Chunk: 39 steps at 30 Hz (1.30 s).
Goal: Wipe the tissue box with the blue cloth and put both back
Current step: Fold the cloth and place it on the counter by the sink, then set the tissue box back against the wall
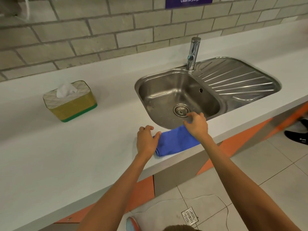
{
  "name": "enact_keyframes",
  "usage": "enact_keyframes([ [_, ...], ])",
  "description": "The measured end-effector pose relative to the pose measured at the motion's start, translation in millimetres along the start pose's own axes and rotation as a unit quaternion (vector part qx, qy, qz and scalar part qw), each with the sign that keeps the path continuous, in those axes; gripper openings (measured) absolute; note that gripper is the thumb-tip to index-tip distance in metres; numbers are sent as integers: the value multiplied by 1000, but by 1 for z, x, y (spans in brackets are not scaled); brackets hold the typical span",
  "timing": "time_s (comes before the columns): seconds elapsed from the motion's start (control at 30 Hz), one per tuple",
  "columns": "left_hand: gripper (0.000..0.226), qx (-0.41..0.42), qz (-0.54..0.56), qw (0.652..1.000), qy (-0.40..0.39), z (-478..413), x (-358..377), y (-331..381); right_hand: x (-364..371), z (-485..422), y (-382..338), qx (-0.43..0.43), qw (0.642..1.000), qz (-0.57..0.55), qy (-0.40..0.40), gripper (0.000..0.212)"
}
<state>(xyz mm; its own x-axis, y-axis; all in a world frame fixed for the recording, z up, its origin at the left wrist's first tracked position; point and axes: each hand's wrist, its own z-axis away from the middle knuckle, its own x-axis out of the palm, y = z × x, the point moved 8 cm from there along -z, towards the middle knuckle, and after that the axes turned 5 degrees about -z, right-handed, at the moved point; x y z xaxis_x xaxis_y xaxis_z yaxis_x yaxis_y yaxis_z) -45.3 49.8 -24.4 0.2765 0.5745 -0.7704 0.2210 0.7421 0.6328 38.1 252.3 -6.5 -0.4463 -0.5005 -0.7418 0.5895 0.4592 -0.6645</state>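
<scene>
Fingers (191, 121) of the right hand (197, 125) and left hand (146, 140) rest loosely curled on the folded blue cloth (175, 140), gripping nothing. The tissue box (70, 101) stands far left; left hand nearer.

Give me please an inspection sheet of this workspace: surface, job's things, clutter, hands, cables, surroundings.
Surface: pale counter with a steel sink set in it; basin looks empty.
Job's things: blue cloth lies folded at the counter's front edge, before the sink; tissue box stands upright to the left, apart from it, a tissue sticking out.
Clutter: nothing seen.
Hands: left hand rests on the cloth's left end; right hand is at its right end, fingers curled; grip unclear.
Cables: thin white cord looped on the floor.
Surroundings: brick wall, tap, floor drain, a dark shoe at right.
</scene>
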Motion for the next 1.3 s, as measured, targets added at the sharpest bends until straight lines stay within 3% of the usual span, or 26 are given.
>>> enact_keyframes([
  [0.33, 36, -16, 89, 993, 72, -43, -83, -16, 48, -8, -109, -81, 992, -87, -48, 36],
  [0.7, 27, -120, 245, 944, 187, -80, -224, -162, 175, -1, -258, -121, 950, -236, -167, 36],
  [0.97, 44, -203, 355, 897, 167, -108, -260, -237, 244, -12, -296, -47, 926, -291, -235, 53],
  [1.1, 47, -229, 389, 882, 138, -126, -256, -247, 261, -26, -307, -37, 925, -303, -226, 54],
  [1.23, 31, -240, 415, 869, 120, -147, -250, -249, 268, -41, -315, -50, 930, -301, -206, 48],
  [1.3, 37, -241, 419, 868, 108, -156, -249, -250, 272, -46, -318, -51, 933, -298, -193, 46],
])
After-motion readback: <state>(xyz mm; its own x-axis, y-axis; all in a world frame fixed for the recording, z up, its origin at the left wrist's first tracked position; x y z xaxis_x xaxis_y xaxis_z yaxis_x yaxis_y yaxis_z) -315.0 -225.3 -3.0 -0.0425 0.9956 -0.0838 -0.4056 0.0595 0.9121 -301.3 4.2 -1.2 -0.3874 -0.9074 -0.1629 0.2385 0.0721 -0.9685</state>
